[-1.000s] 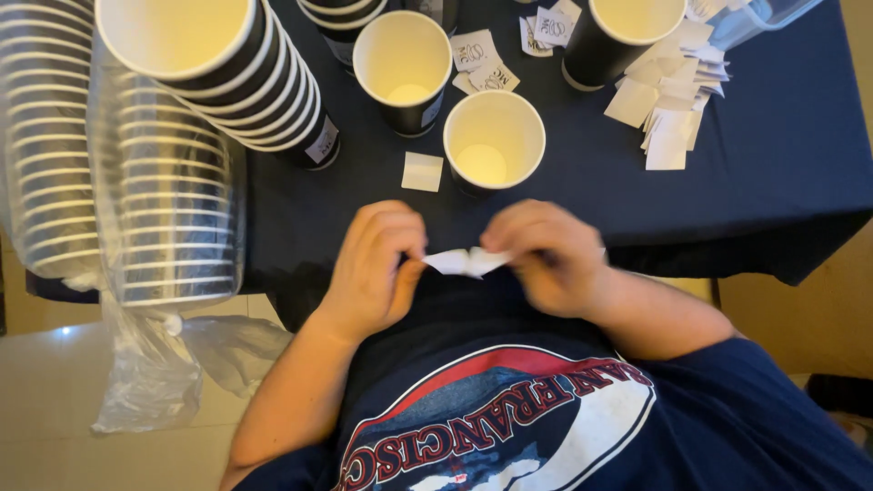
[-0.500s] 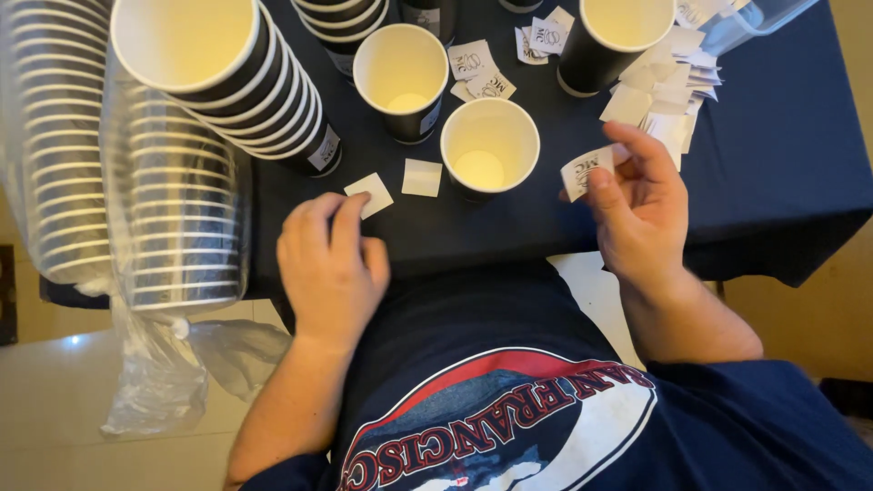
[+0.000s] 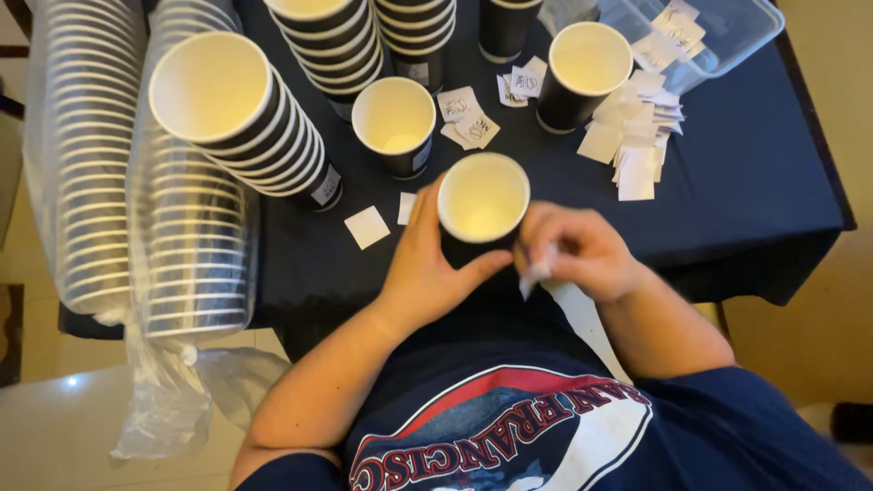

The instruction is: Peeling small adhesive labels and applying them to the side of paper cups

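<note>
My left hand (image 3: 435, 264) wraps around the side of a black paper cup (image 3: 483, 198) with a cream inside, standing near the front edge of the dark-clothed table (image 3: 755, 218). My right hand (image 3: 582, 250) is beside the cup on its right, its fingers pinching a small white sticker (image 3: 535, 277) against or close to the cup's wall. Two small white paper squares (image 3: 367, 226) lie on the cloth just left of my left hand.
Two more open cups (image 3: 395, 123) (image 3: 586, 73) stand further back. Stacks of cups lie on their sides at left (image 3: 245, 127), several in clear plastic sleeves (image 3: 186, 245). White sticker piles (image 3: 637, 136) and a clear plastic tub (image 3: 718, 36) sit at right.
My left hand let go of a white square and took hold of the cup, which moved nearer to me. My right hand came in from the right with a sticker.
</note>
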